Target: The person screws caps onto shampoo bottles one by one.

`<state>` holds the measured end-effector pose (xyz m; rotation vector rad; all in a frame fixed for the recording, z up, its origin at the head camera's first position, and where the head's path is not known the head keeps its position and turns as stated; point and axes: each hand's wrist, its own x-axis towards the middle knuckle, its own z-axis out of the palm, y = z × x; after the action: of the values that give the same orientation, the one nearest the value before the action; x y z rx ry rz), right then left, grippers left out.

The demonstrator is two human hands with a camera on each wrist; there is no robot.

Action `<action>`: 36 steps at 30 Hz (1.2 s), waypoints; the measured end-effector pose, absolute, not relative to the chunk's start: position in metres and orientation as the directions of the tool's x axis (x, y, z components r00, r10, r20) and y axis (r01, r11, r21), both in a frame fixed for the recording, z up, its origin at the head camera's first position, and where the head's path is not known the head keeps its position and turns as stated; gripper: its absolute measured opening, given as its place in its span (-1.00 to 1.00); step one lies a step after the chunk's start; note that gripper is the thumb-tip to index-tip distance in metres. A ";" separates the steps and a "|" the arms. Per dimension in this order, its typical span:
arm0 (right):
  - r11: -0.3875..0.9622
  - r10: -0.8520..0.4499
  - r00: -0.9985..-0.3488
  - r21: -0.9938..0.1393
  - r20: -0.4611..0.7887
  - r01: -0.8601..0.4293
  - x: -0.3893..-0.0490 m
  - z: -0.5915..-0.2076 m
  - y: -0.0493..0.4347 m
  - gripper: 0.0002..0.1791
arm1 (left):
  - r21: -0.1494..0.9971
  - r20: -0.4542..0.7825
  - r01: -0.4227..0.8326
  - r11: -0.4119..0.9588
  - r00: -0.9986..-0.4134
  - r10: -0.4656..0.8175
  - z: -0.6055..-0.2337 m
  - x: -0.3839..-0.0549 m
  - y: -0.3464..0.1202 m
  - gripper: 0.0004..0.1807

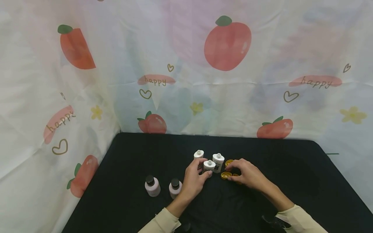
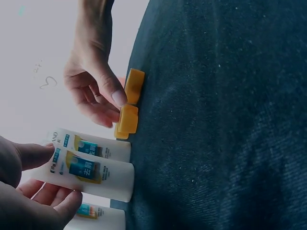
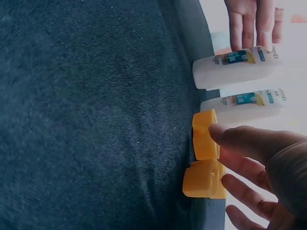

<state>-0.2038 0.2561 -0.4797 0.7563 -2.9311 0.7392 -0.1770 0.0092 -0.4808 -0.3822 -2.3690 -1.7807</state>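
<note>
My left hand [image 1: 193, 181] holds the nearest white shampoo bottle [image 2: 96, 175] between its thumb and fingers. That bottle stands upright on the table, its neck uncapped. Two similar uncapped bottles, one to the left [image 1: 198, 154] and one to the right [image 1: 218, 161], stand close to it. Just right of them lie yellow caps, among them a rear cap [image 1: 229, 162] and a front cap [image 3: 206, 134]. My right hand [image 1: 247, 174] is spread around the caps with loosely bent fingers. Its thumb tip appears to touch the front cap; a firm pinch is not visible.
Two pale pink bottles with black lids, one further left [image 1: 152, 187] and one [image 1: 175, 187] partly behind my left forearm, stand on the black-covered table [image 1: 116, 200]. A printed fabric curtain [image 1: 186, 103] hangs along the table's back and left edges.
</note>
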 end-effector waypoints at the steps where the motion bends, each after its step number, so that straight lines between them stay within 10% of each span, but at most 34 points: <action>1: 0.775 -0.446 -0.885 -0.436 0.133 -0.457 -0.204 -0.480 0.256 -0.71 | 0.921 0.273 0.291 0.260 -0.956 0.106 -0.482 -0.177 0.009 -0.55; 36: 0.698 -0.515 -0.848 -0.513 0.127 -0.500 -0.207 -0.462 0.257 -0.75 | 0.886 0.307 0.336 0.321 -0.942 0.139 -0.488 -0.176 0.007 -0.71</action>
<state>-0.2073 0.2569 -0.4617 0.8726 -2.9183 0.8692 -0.1761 0.0073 -0.4875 -0.4375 -2.4057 -1.6795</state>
